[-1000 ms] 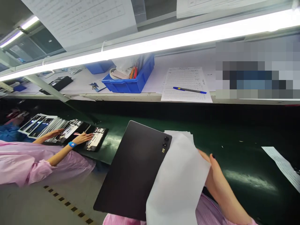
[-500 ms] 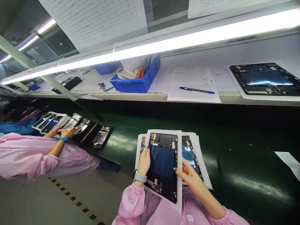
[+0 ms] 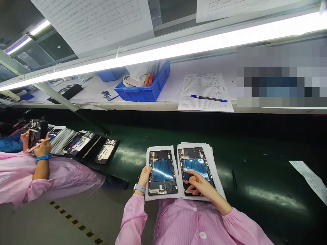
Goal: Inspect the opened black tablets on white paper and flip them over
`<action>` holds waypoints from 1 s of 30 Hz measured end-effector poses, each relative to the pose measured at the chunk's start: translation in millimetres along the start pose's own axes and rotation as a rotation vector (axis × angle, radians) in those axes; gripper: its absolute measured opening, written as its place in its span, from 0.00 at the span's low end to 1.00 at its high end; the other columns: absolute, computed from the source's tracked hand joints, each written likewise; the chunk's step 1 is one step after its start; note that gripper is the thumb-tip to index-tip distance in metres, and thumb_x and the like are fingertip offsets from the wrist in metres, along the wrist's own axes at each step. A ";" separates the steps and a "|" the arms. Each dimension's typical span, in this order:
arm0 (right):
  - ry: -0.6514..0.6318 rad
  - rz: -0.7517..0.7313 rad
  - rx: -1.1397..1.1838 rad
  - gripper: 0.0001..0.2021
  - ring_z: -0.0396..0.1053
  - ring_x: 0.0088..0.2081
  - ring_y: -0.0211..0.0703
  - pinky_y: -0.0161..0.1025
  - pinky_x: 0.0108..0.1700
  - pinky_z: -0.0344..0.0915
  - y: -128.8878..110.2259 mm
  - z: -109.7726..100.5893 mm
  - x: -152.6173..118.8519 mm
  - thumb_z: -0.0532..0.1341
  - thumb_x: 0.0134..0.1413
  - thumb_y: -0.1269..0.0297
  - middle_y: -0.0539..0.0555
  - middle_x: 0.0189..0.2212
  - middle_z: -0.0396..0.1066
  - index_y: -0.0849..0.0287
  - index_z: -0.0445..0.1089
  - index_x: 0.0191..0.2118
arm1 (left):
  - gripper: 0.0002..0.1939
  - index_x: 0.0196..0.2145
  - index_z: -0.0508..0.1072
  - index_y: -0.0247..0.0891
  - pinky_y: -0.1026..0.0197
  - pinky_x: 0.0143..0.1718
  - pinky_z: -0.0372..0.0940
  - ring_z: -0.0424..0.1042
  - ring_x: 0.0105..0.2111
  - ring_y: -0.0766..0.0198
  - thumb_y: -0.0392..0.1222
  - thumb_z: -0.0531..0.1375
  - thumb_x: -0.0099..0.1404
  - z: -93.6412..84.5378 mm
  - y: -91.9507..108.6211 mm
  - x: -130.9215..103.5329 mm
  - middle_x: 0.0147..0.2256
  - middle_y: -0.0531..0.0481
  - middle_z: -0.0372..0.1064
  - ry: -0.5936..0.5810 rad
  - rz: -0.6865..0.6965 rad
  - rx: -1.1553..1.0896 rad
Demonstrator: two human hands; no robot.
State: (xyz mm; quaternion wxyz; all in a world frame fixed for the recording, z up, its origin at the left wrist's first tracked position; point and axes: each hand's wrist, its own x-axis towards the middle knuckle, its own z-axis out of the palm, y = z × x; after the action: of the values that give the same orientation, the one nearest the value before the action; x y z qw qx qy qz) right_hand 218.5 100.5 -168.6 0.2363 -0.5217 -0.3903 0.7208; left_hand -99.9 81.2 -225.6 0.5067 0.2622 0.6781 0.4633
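Note:
Two opened tablets with bare inner parts lie side by side on white paper sheets at the bench's front edge. My left hand (image 3: pixel 144 176) grips the left edge of the left tablet (image 3: pixel 161 185), thumb on top; its other fingers are mostly hidden. Over the lower part of the right tablet (image 3: pixel 195 153) is my right hand (image 3: pixel 200 185), fingers apart and bent, holding nothing. Whether its fingertips touch the tablet I cannot tell. Under each tablet are stacked white sheets (image 3: pixel 213 166).
A shelf behind carries a blue bin (image 3: pixel 143 92), a form (image 3: pixel 187 103) and a pen (image 3: pixel 209 98). On the green bench (image 3: pixel 255 153) lie tweezers-like black sticks (image 3: pixel 234 179) and a paper strip (image 3: pixel 310 177). At left, a co-worker's hand (image 3: pixel 44 149) is beside stacked devices (image 3: pixel 84 141).
The tablet I held up between both hands is now down on the left pile. My right hand has left its edge and is over the right tablet. The co-worker has raised a device.

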 end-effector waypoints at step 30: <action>0.105 0.015 0.003 0.23 0.76 0.41 0.53 0.41 0.31 0.75 34.5 -45.9 -20.1 0.66 0.49 0.48 0.59 0.42 0.78 0.57 0.74 0.47 | 0.15 0.44 0.73 0.34 0.54 0.41 0.71 0.73 0.37 0.62 0.50 0.59 0.71 -12.8 -44.7 49.2 0.39 0.48 0.73 0.040 0.111 0.295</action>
State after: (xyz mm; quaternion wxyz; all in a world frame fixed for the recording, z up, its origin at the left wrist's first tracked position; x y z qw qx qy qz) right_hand 270.8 79.9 -192.0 0.2520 -0.5613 -0.3725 0.6948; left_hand -123.9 97.8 -286.7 0.4226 0.3616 0.7333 0.3910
